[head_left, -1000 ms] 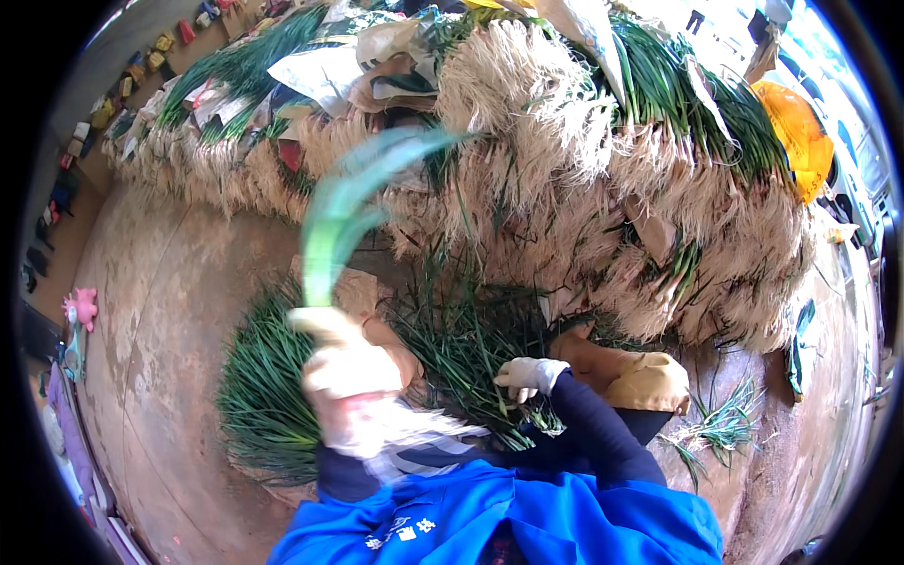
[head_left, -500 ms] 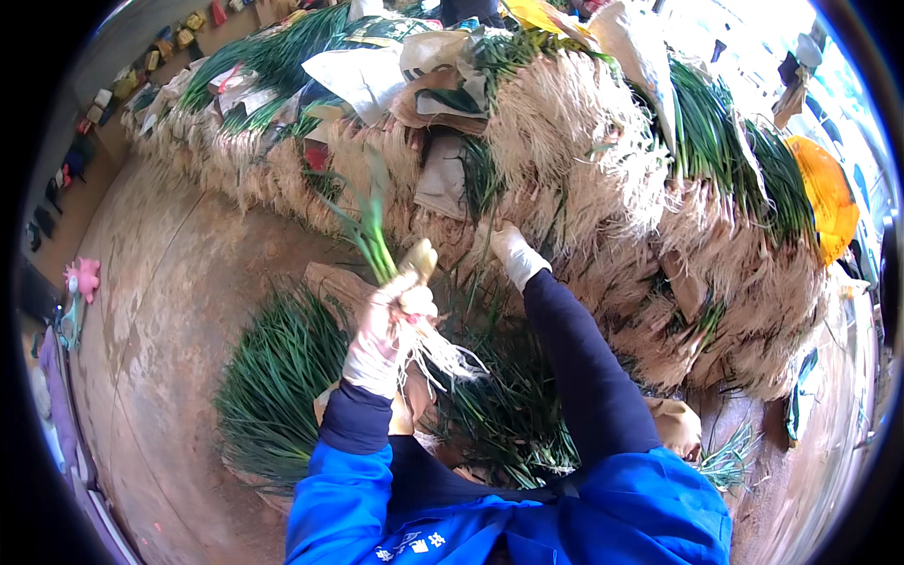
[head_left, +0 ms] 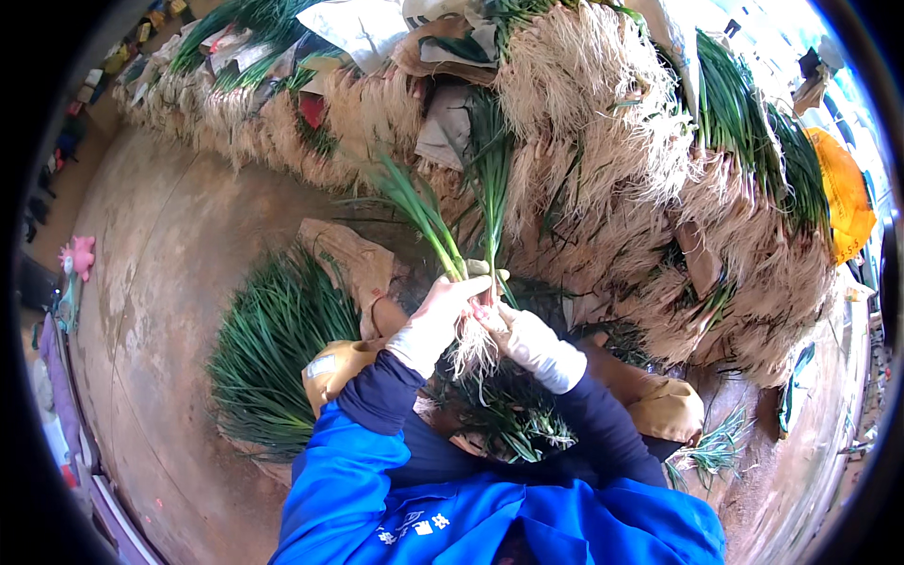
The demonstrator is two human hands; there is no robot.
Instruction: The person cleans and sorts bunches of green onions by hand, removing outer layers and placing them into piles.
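My left hand (head_left: 441,309), in a pale glove, is closed around several green garlic stalks (head_left: 424,218), their leaves pointing up and away. White stringy roots (head_left: 474,347) dangle below the fingers. Right beside it, my gloved right hand (head_left: 504,325) pinches the lower end of another green garlic stalk (head_left: 492,179), whose leaves stand nearly upright. The two hands meet in front of my body, and the fingers partly hide the stalk bases.
A long heap of green garlic (head_left: 584,122) with roots facing me spans the far side. A leafy bundle (head_left: 273,353) lies at my left, with brown sacking (head_left: 348,259) beside it. Loose leaves (head_left: 518,419) lie between my knees. An orange bag (head_left: 841,198) hangs far right.
My right hand has come back from the heap with a stalk in it. My left hand has moved right with its stalks, and the two hands are now together.
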